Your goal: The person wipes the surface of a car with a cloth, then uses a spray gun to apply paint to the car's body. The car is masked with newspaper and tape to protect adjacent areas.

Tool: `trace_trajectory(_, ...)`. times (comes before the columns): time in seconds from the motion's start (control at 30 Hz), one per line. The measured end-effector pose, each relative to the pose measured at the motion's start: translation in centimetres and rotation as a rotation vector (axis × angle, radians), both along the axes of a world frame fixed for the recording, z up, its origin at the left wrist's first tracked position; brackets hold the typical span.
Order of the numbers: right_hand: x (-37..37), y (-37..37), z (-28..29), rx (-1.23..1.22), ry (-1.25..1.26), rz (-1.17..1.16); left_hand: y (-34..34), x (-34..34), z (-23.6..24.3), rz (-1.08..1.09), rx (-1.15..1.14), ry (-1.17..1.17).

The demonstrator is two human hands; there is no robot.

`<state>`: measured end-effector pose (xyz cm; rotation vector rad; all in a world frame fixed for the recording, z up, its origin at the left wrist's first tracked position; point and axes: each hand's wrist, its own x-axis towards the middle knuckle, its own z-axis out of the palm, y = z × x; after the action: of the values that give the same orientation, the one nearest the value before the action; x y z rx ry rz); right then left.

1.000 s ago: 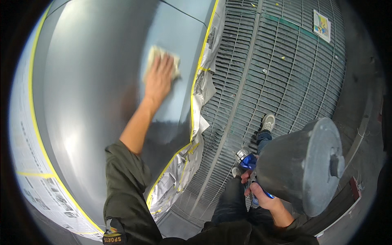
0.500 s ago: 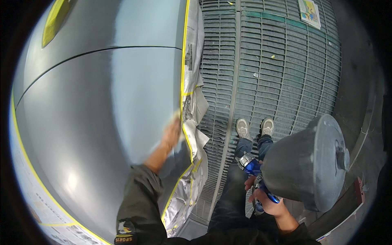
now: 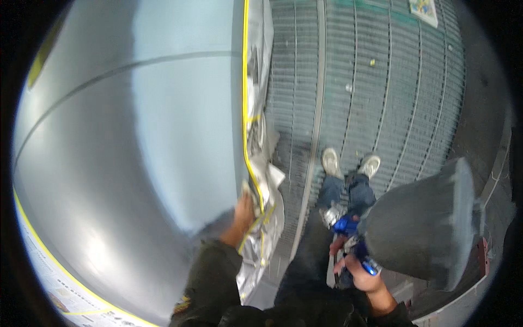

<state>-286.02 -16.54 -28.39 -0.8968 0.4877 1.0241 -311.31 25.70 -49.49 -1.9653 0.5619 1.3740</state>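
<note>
My left hand [image 3: 243,213] rests at the lower right edge of a grey car body panel [image 3: 92,180], beside the yellow masking tape [image 3: 246,125]. Its fingers press on a pale cloth [image 3: 245,189], blurred by motion. A lighter blue-grey patch [image 3: 180,131] covers the panel's right side. At the lower right, my right hand [image 3: 364,275] is closed round the handle of a paint spray gun [image 3: 345,224] with a blue and silver body. Its large grey lidded cup [image 3: 417,223] tilts to the right and hides part of the gun.
Crumpled silvery masking sheet [image 3: 260,103] hangs along the panel's taped edge. I stand on a metal floor grating [image 3: 348,120]; my shoes [image 3: 331,162] show between panel and cup. Printed paper [image 3: 425,11] lies far right. More taped paper [image 3: 49,278] borders the panel's lower left.
My left hand has slid nearer to me along the panel's taped edge with the cloth. The view has shifted and blurred; the spray gun appears slightly farther right, still in my right hand.
</note>
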Motion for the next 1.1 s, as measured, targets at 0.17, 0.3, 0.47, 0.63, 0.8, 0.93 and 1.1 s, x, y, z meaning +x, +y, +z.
trace_trajectory(0.17,1.6,-1.7,0.6,0.051,-0.035,0.056,-2.5,-0.7,7.5,0.095,-0.207,0.156)
trace_trajectory(0.3,3.1,-3.0,3.3,0.126,-0.028,0.128,-2.4,11.4,23.0,0.302,-0.244,-0.156)
trace_trajectory(0.47,8.3,-0.9,8.3,0.205,-0.209,0.049,-2.4,28.1,42.3,0.149,-0.058,-0.663)
trace_trajectory(0.63,16.1,1.8,9.4,0.284,-0.295,0.065,-0.2,40.8,50.3,0.305,-0.072,-1.142)
trace_trajectory(0.8,25.8,3.6,10.9,0.223,-0.377,0.116,3.5,55.1,51.8,0.281,-0.179,-1.384)
trace_trajectory(0.93,33.3,4.8,11.5,0.201,-0.449,0.143,5.4,67.5,51.9,0.214,-0.266,-1.369)
trace_trajectory(1.1,41.7,5.8,11.4,0.219,-0.489,0.122,8.7,83.1,50.3,0.087,-0.284,-1.337)
